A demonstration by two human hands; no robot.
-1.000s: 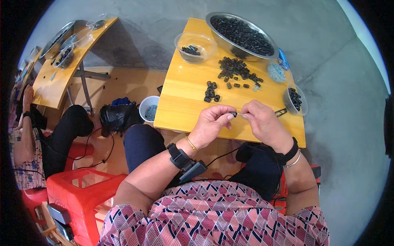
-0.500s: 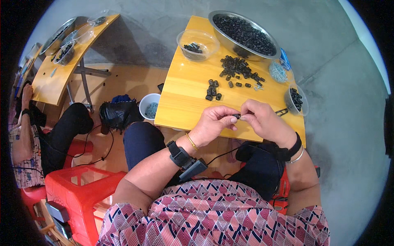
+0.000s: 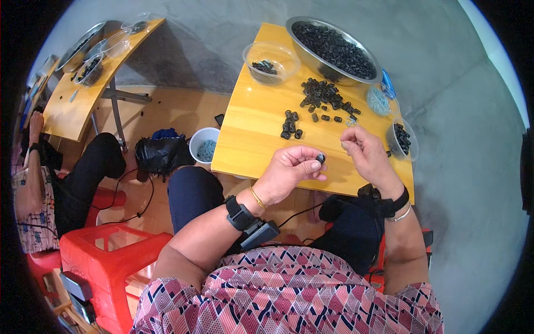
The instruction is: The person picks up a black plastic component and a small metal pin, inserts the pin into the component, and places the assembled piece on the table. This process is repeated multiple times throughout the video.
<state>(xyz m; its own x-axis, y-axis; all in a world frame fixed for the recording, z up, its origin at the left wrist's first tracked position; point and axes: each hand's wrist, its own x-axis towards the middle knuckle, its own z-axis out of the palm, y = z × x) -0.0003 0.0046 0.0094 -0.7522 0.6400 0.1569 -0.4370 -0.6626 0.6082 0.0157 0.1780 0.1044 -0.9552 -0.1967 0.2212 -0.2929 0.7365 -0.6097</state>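
Between the thumb and fingers of my left hand is a small black barrel-shaped plastic piece, its pale-marked end showing. My right hand hovers apart from it, to the right over the yellow table. Its fingertips are pinched together; anything between them is too small to make out. A few small pale screws lie just beyond the right fingertips. Behind them spreads a loose pile of black pieces, with a smaller cluster of black pieces to the left.
A steel bowl heaped with black parts stands at the back. Clear tubs hold pale screws, black pieces and mixed parts. On the left are a white bucket, a red stool and another person's arm.
My right hand has come away from the black piece, moving right and up toward the loose screws. My left hand keeps the piece, now turned end-up.
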